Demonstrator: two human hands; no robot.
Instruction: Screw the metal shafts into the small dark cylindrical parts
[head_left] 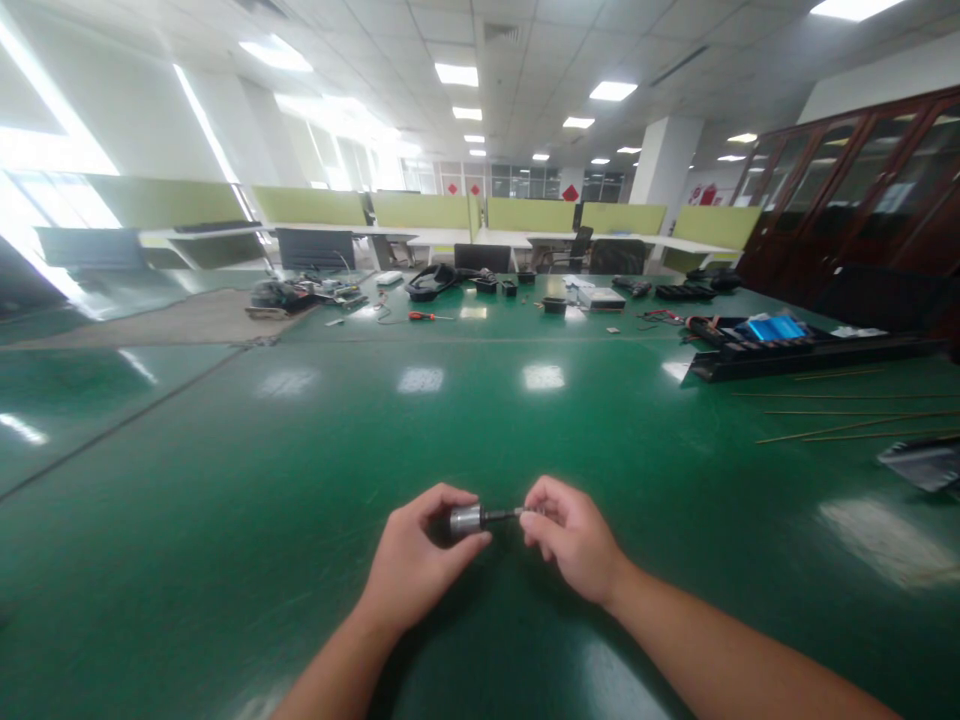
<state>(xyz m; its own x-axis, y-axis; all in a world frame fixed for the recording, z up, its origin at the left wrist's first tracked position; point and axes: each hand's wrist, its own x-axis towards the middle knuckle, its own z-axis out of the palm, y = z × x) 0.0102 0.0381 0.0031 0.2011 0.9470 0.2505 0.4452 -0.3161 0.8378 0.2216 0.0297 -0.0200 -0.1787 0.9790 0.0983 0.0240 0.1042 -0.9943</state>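
Note:
A small silver cylinder [466, 519] with a thin dark shaft [499, 516] lies level between my two hands, low in the middle of the head view. The thumb and fingers of my left hand [424, 550] are closed around the cylinder's two sides. My right hand [574, 535] pinches the far right end of the shaft with thumb and forefinger. The fingertips hide whatever small part sits at that end. Below both hands is the glossy green table [337, 440].
An orange-handled screwdriver [422, 316], black headphones [433, 282] and small black boxes [555, 305] lie along the table's back. Circuit parts [281, 295] are at back left. At right are a long black tray [795, 355], thin rods [862, 413] and a clear plastic piece [922, 463].

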